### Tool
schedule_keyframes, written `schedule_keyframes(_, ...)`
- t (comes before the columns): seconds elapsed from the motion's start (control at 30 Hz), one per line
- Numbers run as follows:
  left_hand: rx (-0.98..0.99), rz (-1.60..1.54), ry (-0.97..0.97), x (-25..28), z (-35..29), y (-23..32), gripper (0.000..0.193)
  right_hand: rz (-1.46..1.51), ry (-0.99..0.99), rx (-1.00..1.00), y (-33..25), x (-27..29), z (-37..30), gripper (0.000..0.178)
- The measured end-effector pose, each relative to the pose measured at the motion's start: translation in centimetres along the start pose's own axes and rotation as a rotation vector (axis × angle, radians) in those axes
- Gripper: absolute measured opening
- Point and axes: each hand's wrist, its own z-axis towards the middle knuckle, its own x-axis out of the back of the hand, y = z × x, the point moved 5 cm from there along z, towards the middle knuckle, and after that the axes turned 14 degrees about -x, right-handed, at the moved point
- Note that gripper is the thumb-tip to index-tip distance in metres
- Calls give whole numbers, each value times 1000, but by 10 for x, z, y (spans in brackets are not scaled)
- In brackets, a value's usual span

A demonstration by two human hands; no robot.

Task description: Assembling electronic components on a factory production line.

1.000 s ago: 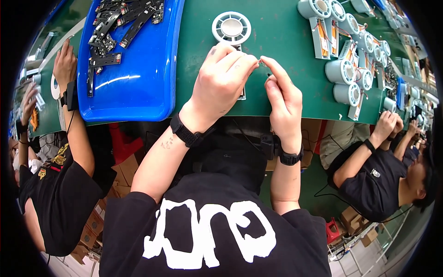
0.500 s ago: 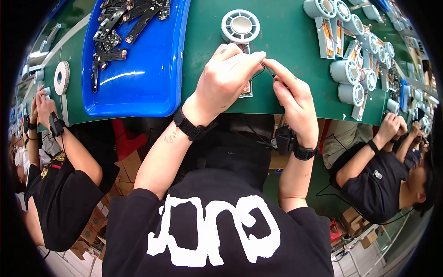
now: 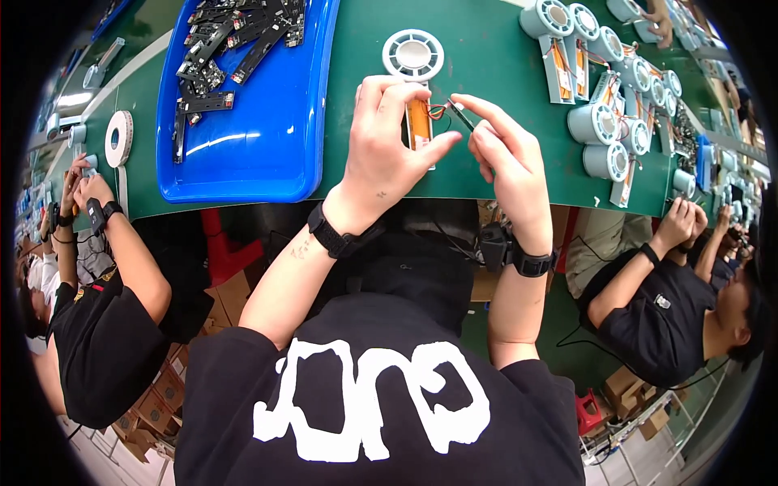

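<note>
A pale blue handheld fan [image 3: 412,55] lies on the green bench, its round head away from me. Its slim open handle shows an orange battery-like strip [image 3: 419,121] inside. My left hand [image 3: 379,130] is over the handle's left side, fingers curved near its top, thumb spread apart on the right; it is open. Red and dark wires [image 3: 438,110] run from the handle toward my right hand [image 3: 506,158]. Between its thumb and fingers my right hand pinches a thin black circuit board [image 3: 462,116], tilted and raised beside the handle.
A blue tray [image 3: 243,174] at left holds several black circuit boards [image 3: 207,103]. Several similar fans [image 3: 596,124] lie in a cluster at right. A white tape roll [image 3: 119,138] stands far left. Co-workers sit on both sides, their hands [image 3: 679,227] at the bench.
My left hand has released its pinch near the wires, moved left and spread open over the handle. My right hand keeps the board, now more visible. The view has shifted slightly.
</note>
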Motion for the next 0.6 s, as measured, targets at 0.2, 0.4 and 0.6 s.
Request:
schedule_keyframes(0.2,123,-28,-28,-4,0,-6,43,-58,-21,-5,-14,0,8,39)
schedule_keyframes(0.4,205,-25,-12,-6,7,-12,28,44,-11,-111,-18,0,13,37)
schedule_keyframes(0.6,172,-50,-22,-1,2,-18,22,111,6,-177,-11,0,19,36)
